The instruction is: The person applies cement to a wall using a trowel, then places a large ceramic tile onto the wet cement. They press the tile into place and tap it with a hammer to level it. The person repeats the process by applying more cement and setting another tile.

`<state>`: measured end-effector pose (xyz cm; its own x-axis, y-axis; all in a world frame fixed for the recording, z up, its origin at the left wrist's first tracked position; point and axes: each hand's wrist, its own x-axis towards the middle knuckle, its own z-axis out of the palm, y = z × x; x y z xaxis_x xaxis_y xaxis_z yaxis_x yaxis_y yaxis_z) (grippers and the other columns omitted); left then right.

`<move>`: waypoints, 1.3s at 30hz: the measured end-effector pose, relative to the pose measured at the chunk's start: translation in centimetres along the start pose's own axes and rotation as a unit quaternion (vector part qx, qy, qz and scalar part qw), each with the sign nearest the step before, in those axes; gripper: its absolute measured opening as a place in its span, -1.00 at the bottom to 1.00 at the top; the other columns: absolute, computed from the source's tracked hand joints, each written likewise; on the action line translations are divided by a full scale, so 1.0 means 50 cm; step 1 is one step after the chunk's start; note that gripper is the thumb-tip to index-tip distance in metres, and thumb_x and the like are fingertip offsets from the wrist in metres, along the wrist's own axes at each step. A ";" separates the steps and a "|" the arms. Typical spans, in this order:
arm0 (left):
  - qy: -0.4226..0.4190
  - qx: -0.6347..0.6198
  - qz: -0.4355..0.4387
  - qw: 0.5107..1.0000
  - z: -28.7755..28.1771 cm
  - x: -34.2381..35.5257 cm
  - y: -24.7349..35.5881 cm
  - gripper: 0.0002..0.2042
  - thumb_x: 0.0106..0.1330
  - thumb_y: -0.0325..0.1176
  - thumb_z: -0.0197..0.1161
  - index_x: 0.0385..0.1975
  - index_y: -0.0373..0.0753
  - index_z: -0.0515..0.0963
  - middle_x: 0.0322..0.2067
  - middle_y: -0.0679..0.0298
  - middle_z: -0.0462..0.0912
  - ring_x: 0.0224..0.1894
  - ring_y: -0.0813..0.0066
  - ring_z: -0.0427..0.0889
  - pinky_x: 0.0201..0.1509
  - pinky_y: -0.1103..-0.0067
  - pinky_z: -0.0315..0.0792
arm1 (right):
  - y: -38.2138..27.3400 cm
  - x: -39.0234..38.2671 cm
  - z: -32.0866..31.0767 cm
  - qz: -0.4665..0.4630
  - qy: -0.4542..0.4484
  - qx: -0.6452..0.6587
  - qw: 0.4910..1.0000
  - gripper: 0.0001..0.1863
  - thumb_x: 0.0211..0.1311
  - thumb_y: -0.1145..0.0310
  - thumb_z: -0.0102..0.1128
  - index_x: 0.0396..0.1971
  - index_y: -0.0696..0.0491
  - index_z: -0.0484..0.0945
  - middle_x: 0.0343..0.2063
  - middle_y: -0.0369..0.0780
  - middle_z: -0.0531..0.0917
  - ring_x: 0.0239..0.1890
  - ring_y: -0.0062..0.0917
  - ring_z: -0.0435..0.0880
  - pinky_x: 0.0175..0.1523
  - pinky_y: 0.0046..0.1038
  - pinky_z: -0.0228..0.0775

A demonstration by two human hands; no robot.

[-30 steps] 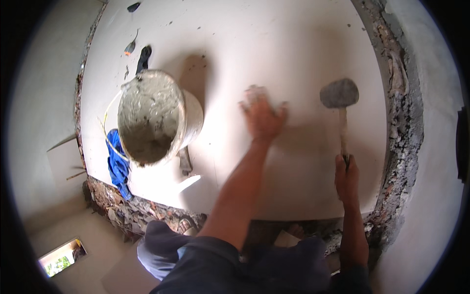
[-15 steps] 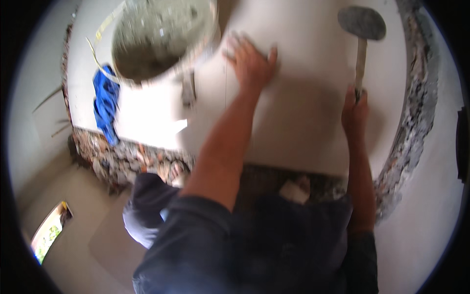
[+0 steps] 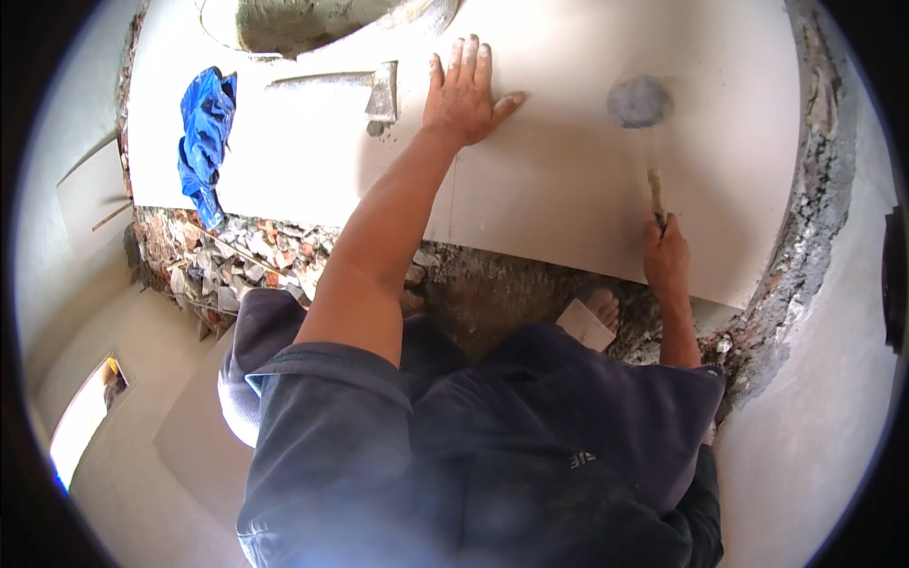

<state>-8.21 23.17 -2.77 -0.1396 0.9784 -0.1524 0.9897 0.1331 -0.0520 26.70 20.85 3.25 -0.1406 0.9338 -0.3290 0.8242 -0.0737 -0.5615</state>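
Note:
My left hand (image 3: 462, 99) lies flat with spread fingers on a large pale tile slab (image 3: 549, 170). Its fingertips look dusted with grey-white. In my right hand (image 3: 668, 254) is the handle of a rubber mallet (image 3: 640, 102). The mallet's dark round head is over the slab's right part, blurred by motion; whether it touches the surface I cannot tell. Left of my left hand lies a hatchet-like tool (image 3: 382, 95) with a flat metal head and a long handle. Beyond it stands a bucket of wet grey mortar (image 3: 312, 26), cut off by the upper edge.
A crumpled blue plastic sheet (image 3: 204, 142) lies on the left. Broken brick and rubble (image 3: 251, 256) fill the strip before the slab, where a foot in a sandal (image 3: 592, 320) shows. Rough broken masonry (image 3: 805, 237) runs along the right wall (image 3: 833, 379).
The mallet has come down toward the slab and a little left. My left hand is still spread on the slab. The view has shifted, so the bucket sits higher and the hatchet-like tool shows clearly.

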 end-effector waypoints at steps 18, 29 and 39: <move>0.001 -0.073 -0.022 0.997 -0.134 0.478 0.351 -0.11 0.26 0.37 -0.24 0.38 -0.28 -0.08 0.42 0.10 -0.15 0.47 0.21 -0.30 0.47 0.14 -0.39 | 0.045 0.051 -0.189 0.124 0.095 0.154 0.976 -0.66 0.27 0.18 0.12 -0.21 0.19 0.46 -0.60 -0.10 0.56 -0.56 -0.32 0.60 -0.41 -0.35 0.40; 0.037 -0.073 -0.074 0.994 -0.130 0.626 0.313 -0.06 0.22 0.41 -0.21 0.38 -0.29 -0.05 0.42 0.11 -0.11 0.47 0.25 -0.26 0.45 0.09 -0.39 | 0.037 0.382 -0.236 0.139 0.099 0.066 0.983 -0.66 0.23 0.22 0.16 -0.16 0.18 0.44 -0.57 -0.04 0.61 -0.47 -0.11 0.63 -0.35 -0.23 0.45; 0.059 -0.098 -0.106 0.988 -0.127 0.645 0.318 -0.03 0.20 0.38 -0.10 0.36 -0.38 -0.05 0.41 0.05 -0.10 0.47 0.22 -0.25 0.44 0.07 -0.37 | 0.016 0.422 -0.221 0.148 0.016 0.096 0.984 -0.60 0.25 0.09 0.13 -0.20 0.17 0.46 -0.55 -0.02 0.62 -0.43 -0.07 0.64 -0.28 -0.16 0.45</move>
<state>3.22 57.85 -2.23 -0.3521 0.9350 -0.0428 0.9268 0.3547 0.1232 30.44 44.37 4.28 0.1088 0.8718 -0.4776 0.7069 -0.4057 -0.5794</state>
